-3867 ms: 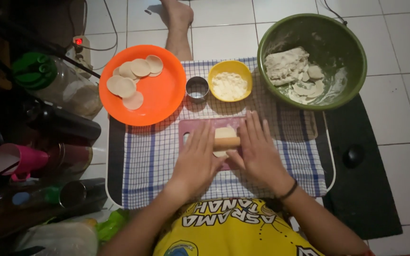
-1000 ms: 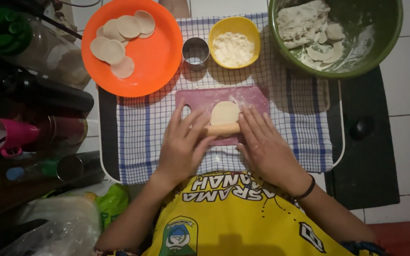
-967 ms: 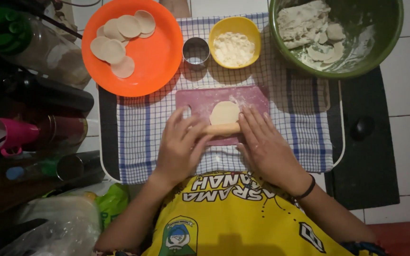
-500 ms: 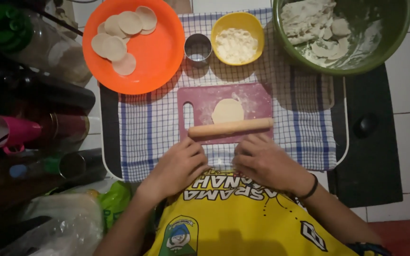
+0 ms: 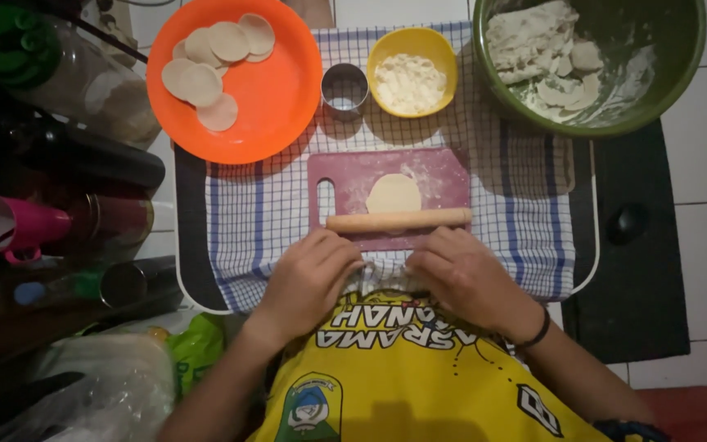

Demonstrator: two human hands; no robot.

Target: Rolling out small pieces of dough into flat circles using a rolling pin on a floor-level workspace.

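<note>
Both hands have drawn back off the pin [image 5: 398, 220], which now lies across the board's [image 5: 345, 176] near edge, touching the dough disc [image 5: 394, 193] at its 6 o'clock. Left hand [image 5: 308, 282] and right hand [image 5: 460, 274] rest loosely curled on the cloth [image 5: 243, 221], holding nothing. Cutter [image 5: 344, 85] sits at 12 o'clock.

Wooden rolling pin [image 5: 398, 220] is showing a smooth, matt finish. Maroon plastic cutting board [image 5: 386, 196] is looking floured and dull. Checked cloth [image 5: 501, 205] is appearing woven and matt. Orange plastic plate [image 5: 276, 98] is looking glossy. Ring cutter [image 5: 344, 87] is showing shiny metal. Dough disc [image 5: 394, 194] is appearing soft and matt.
</note>
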